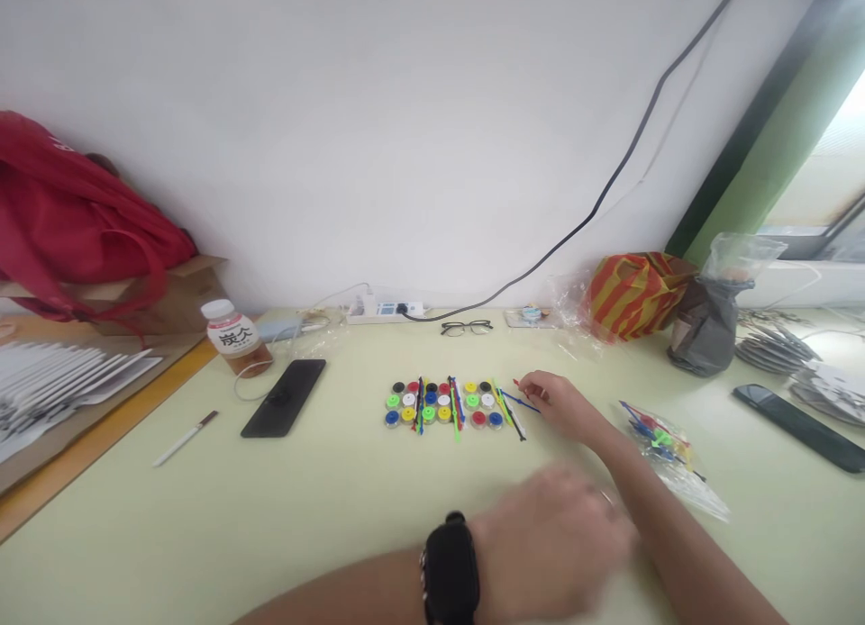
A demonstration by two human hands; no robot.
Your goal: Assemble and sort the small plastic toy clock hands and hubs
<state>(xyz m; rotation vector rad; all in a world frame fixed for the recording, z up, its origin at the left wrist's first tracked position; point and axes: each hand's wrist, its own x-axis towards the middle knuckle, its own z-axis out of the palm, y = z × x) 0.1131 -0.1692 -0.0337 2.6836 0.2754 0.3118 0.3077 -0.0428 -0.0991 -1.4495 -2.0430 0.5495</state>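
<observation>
Several small coloured round caps (439,405) lie in rows on the pale table (270,508), with thin coloured sticks (457,407) laid between the groups. My right hand (562,403) reaches to the right end of the rows, its fingertips pinched on a red stick (519,385) beside blue and black sticks (517,415). My left hand (550,539), with a black watch (450,569) on the wrist, hovers low near the front; it is smeared by motion and its fingers do not show clearly.
A clear bag of more coloured sticks (666,445) lies right of my right arm. A black phone (284,397), a bottle (235,337), a pen (185,438), glasses (466,327), a power strip (385,312), a striped bag (632,294) and a second phone (797,425) sit around.
</observation>
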